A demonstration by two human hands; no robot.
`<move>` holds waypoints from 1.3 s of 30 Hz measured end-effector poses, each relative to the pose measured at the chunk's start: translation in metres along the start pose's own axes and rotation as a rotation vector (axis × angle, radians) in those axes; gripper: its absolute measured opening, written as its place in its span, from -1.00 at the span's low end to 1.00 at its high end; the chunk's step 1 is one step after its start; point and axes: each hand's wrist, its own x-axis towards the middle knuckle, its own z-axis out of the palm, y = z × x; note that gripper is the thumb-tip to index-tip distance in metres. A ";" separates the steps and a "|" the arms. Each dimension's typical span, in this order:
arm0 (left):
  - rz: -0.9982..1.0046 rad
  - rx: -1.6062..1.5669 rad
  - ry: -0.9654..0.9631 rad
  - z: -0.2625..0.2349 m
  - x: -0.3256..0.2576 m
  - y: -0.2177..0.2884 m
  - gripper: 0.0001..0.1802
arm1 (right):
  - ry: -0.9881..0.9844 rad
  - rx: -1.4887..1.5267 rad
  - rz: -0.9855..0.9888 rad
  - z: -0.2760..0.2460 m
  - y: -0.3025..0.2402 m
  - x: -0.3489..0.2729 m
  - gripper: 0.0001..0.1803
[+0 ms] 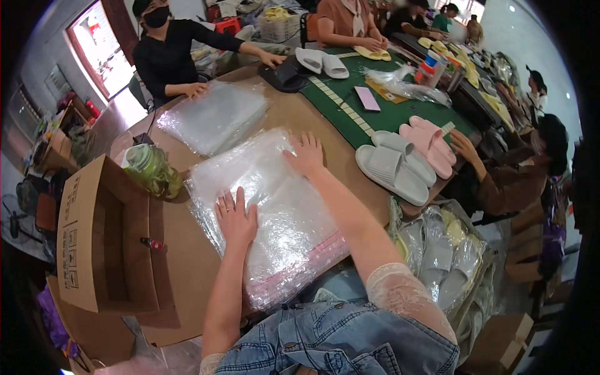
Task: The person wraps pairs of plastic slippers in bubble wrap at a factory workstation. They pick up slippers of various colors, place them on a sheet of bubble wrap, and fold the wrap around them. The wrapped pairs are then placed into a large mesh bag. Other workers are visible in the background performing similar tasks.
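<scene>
Hands lie flat on a stack of clear plastic bags (275, 206) at the near edge of the table (312, 115): the left hand (236, 215) on its middle, the right hand (306, 154) at its far edge, fingers spread wide, holding nothing. A green bottle (152, 169) stands just beside the stack, near an open cardboard box (103, 244).

Both forearms reach forward from the lower edge, bare below lace sleeves. The left hand (236, 217) lies flat, palm down, fingers spread. The right hand (306, 154) rests flat farther ahead.

brown table (300, 115), bag stacks (275, 212), green mat (387, 112)
</scene>
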 end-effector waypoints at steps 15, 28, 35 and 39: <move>0.046 -0.100 0.130 0.000 -0.001 -0.004 -0.33 | 0.089 0.235 0.433 -0.132 0.255 -0.137 -0.31; 0.359 -0.137 -0.350 -0.092 -0.093 0.061 -0.09 | 0.245 0.002 0.404 -0.112 0.165 -0.163 -0.69; 0.299 -0.236 -0.221 -0.068 -0.099 0.051 -0.34 | 0.393 0.267 0.450 -0.119 0.138 -0.244 -0.79; 0.301 -0.282 -0.165 -0.066 -0.089 0.051 -0.52 | 0.540 0.552 0.265 -0.150 0.131 -0.280 -0.75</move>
